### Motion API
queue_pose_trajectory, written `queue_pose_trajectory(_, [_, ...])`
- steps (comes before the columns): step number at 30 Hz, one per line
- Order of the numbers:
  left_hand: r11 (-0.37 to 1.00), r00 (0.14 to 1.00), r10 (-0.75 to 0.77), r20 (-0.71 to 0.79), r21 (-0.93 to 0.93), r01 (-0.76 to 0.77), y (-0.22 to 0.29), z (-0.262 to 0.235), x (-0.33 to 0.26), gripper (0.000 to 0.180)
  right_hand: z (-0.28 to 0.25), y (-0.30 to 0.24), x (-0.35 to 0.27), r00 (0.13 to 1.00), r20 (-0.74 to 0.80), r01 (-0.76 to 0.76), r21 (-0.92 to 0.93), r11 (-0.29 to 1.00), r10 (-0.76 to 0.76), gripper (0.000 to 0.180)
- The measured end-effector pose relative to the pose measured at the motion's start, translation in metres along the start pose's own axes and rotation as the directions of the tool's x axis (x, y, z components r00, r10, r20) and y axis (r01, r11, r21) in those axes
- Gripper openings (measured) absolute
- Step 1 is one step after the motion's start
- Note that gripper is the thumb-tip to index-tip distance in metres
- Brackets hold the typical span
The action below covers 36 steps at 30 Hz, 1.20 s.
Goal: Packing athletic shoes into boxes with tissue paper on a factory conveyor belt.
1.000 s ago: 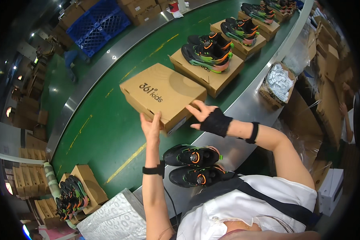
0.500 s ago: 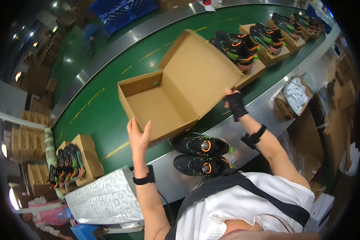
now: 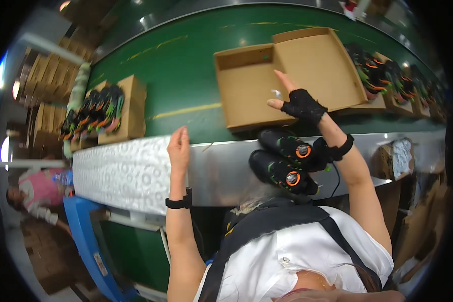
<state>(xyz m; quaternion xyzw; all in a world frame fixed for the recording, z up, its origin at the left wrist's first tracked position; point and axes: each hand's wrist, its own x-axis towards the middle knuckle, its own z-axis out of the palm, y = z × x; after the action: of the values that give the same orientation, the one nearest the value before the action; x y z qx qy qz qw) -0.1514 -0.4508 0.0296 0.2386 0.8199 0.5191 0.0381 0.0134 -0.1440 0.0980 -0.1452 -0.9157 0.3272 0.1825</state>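
Note:
An open brown cardboard shoebox (image 3: pixel 251 103) lies on the green conveyor belt, its lid folded back to the right. Over the box, my right hand (image 3: pixel 302 104) in a black fingerless glove has thumb and fingers spread. A small whitish thing (image 3: pixel 276 93) shows between thumb and fingers, apparently loose; its kind is unclear. My left hand (image 3: pixel 178 146) is off the box, fingers stretched upward, beside the right end of a stack of silver-patterned wrapping sheets (image 3: pixel 123 168). Two black shoes with orange and green trim (image 3: pixel 289 163) sit on the metal ledge between the box and me.
Shoes on boxes (image 3: pixel 370 73) line the belt to the right; more shoes (image 3: pixel 98 108) stand by a box at left. A carton with crumpled pale paper (image 3: pixel 400 156) is at the right. A blue-framed machine (image 3: pixel 88 236) stands lower left, near a person in pink (image 3: pixel 43 189).
Both hands have let go of the shoebox, which now rests on the belt. My left hand has moved to the wrapping sheets; my right has come over the box. The view has turned.

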Motion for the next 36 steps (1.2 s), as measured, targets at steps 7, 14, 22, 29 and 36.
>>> queue_pose_trajectory(7, [0.416,0.902,-0.319,-0.291,0.812,0.410,-0.102,-0.147,-0.096,0.061,0.077,0.011,-0.010,0.636,0.688,0.027,-0.473,0.881,0.350,0.055])
queue_pose_trajectory(14, [0.468,0.881,-0.316,-0.352,0.750,0.467,-0.105,-0.168,-0.080,0.046,0.089,0.022,-0.010,0.652,0.717,0.054,-0.371,0.927,0.249,0.051])
queue_pose_trajectory(22, [0.797,0.708,0.184,-0.682,0.525,0.299,-0.015,-0.229,-0.038,0.024,0.071,-0.013,-0.011,0.729,0.685,0.272,-0.319,0.908,0.022,0.052])
queue_pose_trajectory(29, [0.981,0.928,0.196,-0.316,0.078,-0.180,0.175,-0.044,0.017,0.017,0.017,-0.114,-0.021,0.850,0.251,0.306,0.482,0.821,-0.463,0.064])
queue_pose_trajectory(36, [0.868,0.891,0.450,-0.070,-0.199,-0.454,0.214,0.113,0.048,0.045,0.007,0.004,0.026,0.850,-0.465,0.107,0.611,0.784,0.246,0.041])
